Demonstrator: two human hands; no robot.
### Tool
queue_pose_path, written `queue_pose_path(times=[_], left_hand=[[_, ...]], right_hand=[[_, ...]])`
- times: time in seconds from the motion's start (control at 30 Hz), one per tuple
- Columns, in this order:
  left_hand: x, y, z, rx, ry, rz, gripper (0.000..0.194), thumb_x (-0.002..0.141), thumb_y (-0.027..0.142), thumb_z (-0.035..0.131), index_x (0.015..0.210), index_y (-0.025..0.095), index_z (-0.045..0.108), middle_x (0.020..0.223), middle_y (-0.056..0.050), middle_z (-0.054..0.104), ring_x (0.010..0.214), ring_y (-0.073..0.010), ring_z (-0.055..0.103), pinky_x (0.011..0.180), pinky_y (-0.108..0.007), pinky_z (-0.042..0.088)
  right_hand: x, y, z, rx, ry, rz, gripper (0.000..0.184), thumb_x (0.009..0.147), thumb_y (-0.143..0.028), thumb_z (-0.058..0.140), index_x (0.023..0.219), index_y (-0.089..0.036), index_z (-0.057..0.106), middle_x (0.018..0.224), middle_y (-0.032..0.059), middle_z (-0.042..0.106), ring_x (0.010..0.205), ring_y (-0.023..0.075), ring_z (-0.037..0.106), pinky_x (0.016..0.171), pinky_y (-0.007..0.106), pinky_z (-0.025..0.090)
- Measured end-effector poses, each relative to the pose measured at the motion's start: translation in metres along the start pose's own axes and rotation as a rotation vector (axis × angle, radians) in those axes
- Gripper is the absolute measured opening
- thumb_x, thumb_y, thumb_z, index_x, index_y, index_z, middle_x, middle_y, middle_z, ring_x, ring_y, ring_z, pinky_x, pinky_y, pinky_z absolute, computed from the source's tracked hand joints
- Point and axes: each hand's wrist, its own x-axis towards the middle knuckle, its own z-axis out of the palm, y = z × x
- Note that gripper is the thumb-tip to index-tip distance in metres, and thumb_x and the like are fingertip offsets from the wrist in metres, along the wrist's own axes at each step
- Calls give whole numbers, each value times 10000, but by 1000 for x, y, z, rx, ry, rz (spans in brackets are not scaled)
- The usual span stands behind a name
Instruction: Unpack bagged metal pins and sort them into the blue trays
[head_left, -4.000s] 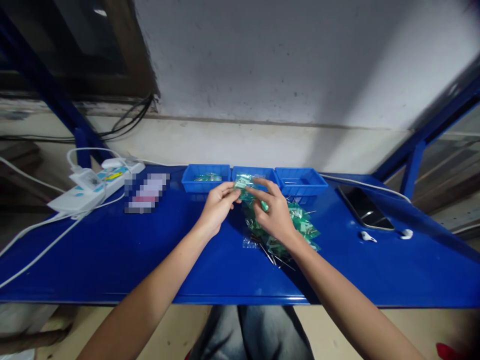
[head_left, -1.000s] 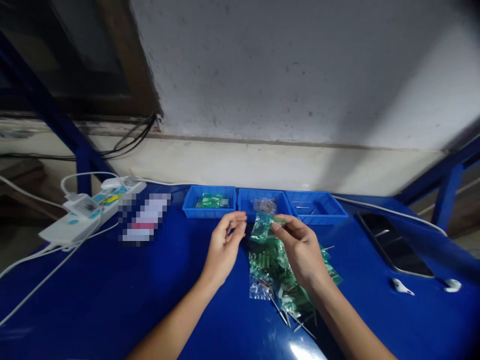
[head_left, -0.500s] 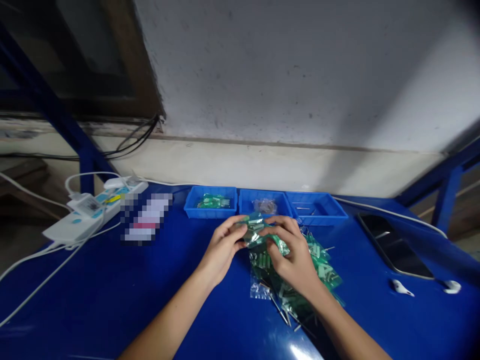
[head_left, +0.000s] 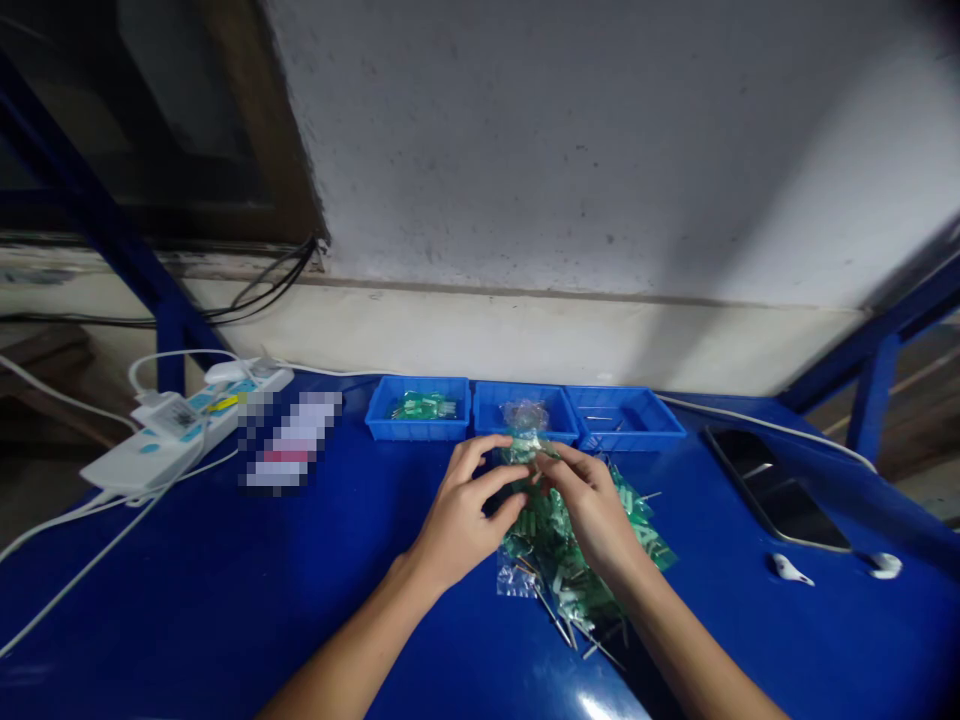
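A small clear plastic bag [head_left: 523,450] with pale green pieces inside is held up between my hands, just in front of the middle blue bin [head_left: 491,408]. My left hand [head_left: 469,515] grips its left side, fingers bent and thumb lower down. My right hand [head_left: 596,510] pinches the bag's right side, its fingertips close to those of my left. Below and behind my right hand lies a pile of similar green-filled bags [head_left: 574,575], partly hidden by that hand. Thin metal rods [head_left: 555,615] stick out at its near edge.
The left blue bin [head_left: 416,431] holds green-filled bags; the right one [head_left: 651,425] has thin metal pieces. A phone [head_left: 776,490] and two white earbuds [head_left: 793,570] lie right. A power strip [head_left: 142,455] with white cables lies left, beside a blurred-out item [head_left: 292,440].
My left hand has shifted right, its fingers more spread over the bag. My right fingertips have closed in on the bag. The view has shifted slightly.
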Motion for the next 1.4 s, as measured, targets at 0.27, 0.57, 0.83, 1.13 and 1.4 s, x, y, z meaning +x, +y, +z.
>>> queue_pose_path(times=[0.27, 0.57, 0.83, 1.13, 1.4], left_hand=[[9, -7, -5, -559, 62, -567, 409, 870, 509, 428, 942, 188, 671, 933, -81, 642, 855, -199, 581, 733, -303, 436], [8, -10, -4, -585, 226, -478, 235, 792, 319, 616, 982, 183, 641, 942, -48, 679, 854, -183, 607, 745, -263, 461], [4, -1, -7, -151, 66, -41, 260, 829, 154, 519, 968, 287, 694, 1093, -30, 661, 1135, -243, 489, 998, -444, 358], [6, -3, -7, -251, 95, -259, 214, 839, 372, 542, 888, 227, 692, 935, -65, 631, 956, -224, 540, 884, -350, 394], [12, -16, -10, -945, 98, -663, 384, 814, 500, 536, 807, 131, 641, 702, -39, 617, 607, -114, 535, 594, -229, 388]], right_hand=[[-2, 13, 0, -444, 136, -526, 307, 817, -153, 473, 1030, -255, 668, 951, 66, 595, 868, 202, 559, 747, 348, 466], [-14, 11, 16, -566, -100, -515, 422, 805, -172, 507, 1224, -214, 523, 1219, 109, 470, 1133, 246, 454, 947, 407, 407], [-4, 6, 9, 51, -32, 15, 396, 862, -507, 440, 674, -180, 559, 645, 2, 530, 608, 132, 475, 582, 244, 392], [-1, 10, 2, -215, 245, -266, 210, 850, -371, 520, 954, -196, 572, 742, 21, 603, 649, 154, 537, 611, 276, 434], [-8, 15, 6, -599, 1, -718, 277, 850, -127, 446, 1059, -241, 588, 1060, 91, 567, 962, 207, 557, 802, 353, 477]])
